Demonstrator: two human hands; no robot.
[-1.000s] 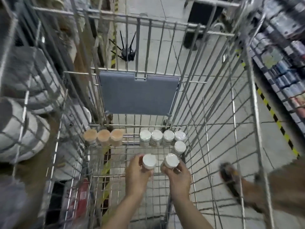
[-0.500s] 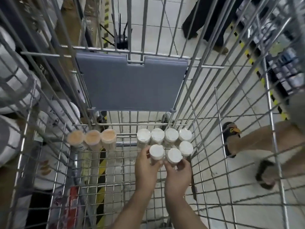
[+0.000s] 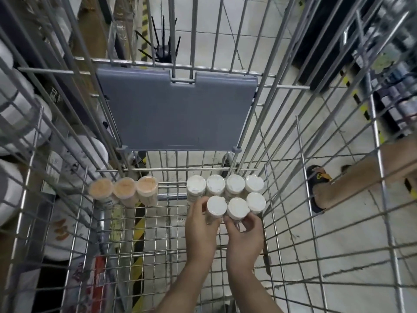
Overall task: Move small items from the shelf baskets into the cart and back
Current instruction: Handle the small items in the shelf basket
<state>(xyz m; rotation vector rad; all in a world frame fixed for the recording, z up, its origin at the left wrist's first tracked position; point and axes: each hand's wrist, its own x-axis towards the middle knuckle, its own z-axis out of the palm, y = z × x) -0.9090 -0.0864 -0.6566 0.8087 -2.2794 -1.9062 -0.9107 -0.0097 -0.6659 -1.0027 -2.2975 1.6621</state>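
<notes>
I look down into a wire shopping cart (image 3: pixel 162 240). At its far end stand several white-lidded jars (image 3: pixel 215 185) in two rows on the right, and three tan-topped jars (image 3: pixel 123 190) in a row on the left. My left hand (image 3: pixel 200 231) grips a white-lidded jar (image 3: pixel 216 206) in the near row. My right hand (image 3: pixel 244 236) grips the white-lidded jar (image 3: pixel 237 207) beside it. Both jars stand upright among the others, against a third jar (image 3: pixel 256 202) by the cart's right wall.
A grey plastic flap (image 3: pixel 176 111) hangs on the cart's far wall. White bundles (image 3: pixel 20 114) lie outside the cart on the left. A person's sandalled foot (image 3: pixel 320 188) is on the tiled floor to the right. Shelves with goods (image 3: pixel 397 91) stand at far right.
Both hands have moved forward with their jars and set them down in the near row behind the four white-lidded jars. The view has dropped closer into the cart.
</notes>
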